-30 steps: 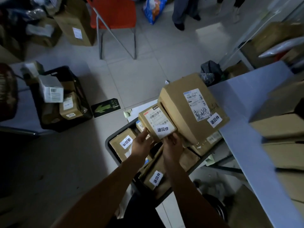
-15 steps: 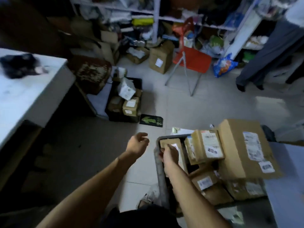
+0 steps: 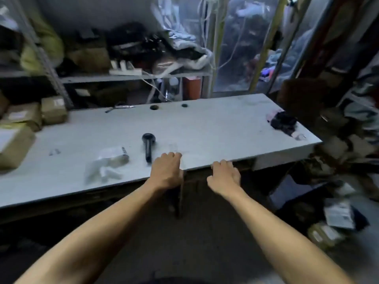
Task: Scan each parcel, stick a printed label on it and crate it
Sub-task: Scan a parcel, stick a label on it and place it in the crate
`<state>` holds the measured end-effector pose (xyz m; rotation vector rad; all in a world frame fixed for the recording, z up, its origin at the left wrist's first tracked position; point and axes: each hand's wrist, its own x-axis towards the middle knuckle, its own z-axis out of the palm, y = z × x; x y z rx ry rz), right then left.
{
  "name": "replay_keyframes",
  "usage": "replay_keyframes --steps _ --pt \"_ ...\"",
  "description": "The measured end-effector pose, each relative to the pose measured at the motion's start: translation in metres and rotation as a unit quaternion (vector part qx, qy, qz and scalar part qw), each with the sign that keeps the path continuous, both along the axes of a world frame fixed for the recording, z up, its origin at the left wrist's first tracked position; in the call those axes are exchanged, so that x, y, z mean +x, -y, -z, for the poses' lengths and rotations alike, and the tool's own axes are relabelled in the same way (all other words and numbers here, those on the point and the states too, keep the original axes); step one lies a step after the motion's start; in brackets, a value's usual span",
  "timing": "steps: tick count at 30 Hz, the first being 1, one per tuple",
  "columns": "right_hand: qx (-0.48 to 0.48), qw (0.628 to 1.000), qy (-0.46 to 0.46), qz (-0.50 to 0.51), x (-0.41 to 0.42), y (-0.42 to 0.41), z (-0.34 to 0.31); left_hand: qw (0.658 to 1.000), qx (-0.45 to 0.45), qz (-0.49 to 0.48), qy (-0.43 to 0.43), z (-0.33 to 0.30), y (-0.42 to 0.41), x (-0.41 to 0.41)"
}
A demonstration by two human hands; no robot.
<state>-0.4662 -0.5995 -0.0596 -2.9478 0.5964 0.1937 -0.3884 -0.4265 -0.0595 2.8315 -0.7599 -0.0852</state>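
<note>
Both my left hand [image 3: 167,170] and right hand [image 3: 224,175] rest empty, fingers loosely curled, at the pale grey worktop [image 3: 205,128] edge; black handheld scanner [image 3: 148,146] lies untouched beside the left, brown cardboard parcels [image 3: 22,128] wait unscanned far left.

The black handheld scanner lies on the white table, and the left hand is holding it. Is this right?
Not quite. In the head view the black handheld scanner does lie on the white table, but the left hand holds nothing; it is at the table's front edge, just right of the scanner.
</note>
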Motion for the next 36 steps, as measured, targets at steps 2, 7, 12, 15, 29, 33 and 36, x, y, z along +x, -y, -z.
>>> replay_keyframes --steps 2,7,12,15,29,33,36 --pt "-0.008 0.997 0.006 -0.073 0.042 -0.045 -0.007 0.998 0.014 -0.059 0.008 -0.005 -0.058 0.022" --pt "-0.013 0.977 0.008 -0.213 0.123 -0.152 -0.011 0.982 0.067 -0.173 0.024 -0.009 -0.173 0.054" --pt "-0.016 0.944 -0.002 -0.329 0.194 -0.239 -0.003 0.957 0.088 -0.274 0.030 -0.008 -0.266 0.087" --pt "-0.011 0.925 -0.006 -0.380 0.242 -0.286 0.004 0.941 0.107 -0.322 0.018 -0.007 -0.310 0.114" --pt "-0.007 0.898 -0.032 -0.438 0.459 -0.411 0.017 0.923 0.068 -0.379 -0.026 -0.009 -0.414 0.306" --pt "0.003 0.911 -0.046 -0.410 0.507 -0.428 0.018 0.931 0.050 -0.361 -0.033 0.000 -0.434 0.363" --pt "0.005 0.922 -0.054 -0.383 0.547 -0.445 0.019 0.938 0.034 -0.344 -0.040 0.002 -0.449 0.408"
